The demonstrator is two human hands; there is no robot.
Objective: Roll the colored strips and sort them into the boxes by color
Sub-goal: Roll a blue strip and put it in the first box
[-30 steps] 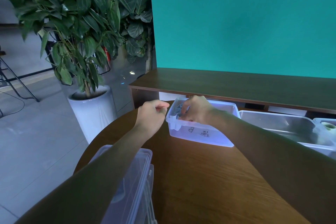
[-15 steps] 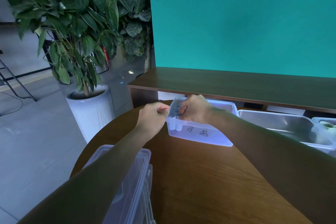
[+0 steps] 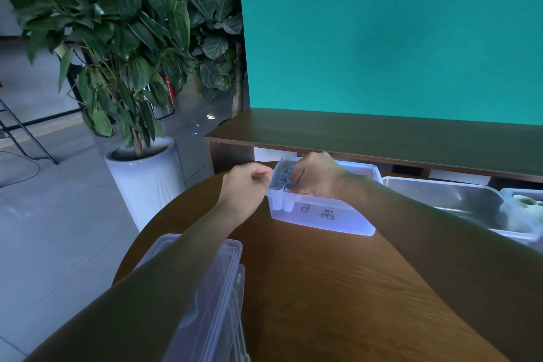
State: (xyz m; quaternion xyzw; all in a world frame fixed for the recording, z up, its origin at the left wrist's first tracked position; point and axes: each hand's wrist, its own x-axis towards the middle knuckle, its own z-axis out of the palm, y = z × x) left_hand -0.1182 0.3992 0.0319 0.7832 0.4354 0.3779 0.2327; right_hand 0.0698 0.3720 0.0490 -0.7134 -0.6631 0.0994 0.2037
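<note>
Clear plastic forms the box marked "B" (image 3: 323,213), and the right hand (image 3: 316,175) reaches down into its left end, fingers curled among the bluish rolled strips (image 3: 286,178) standing upright there; whether it pinches one I cannot tell. Just left of that hand, outside the box wall, the left hand (image 3: 244,185) hangs with fingers curled and thumb meeting forefinger, nothing visible between them. Right of the right hand sit another clear box (image 3: 458,206) and one holding a greenish roll (image 3: 529,201).
</note>
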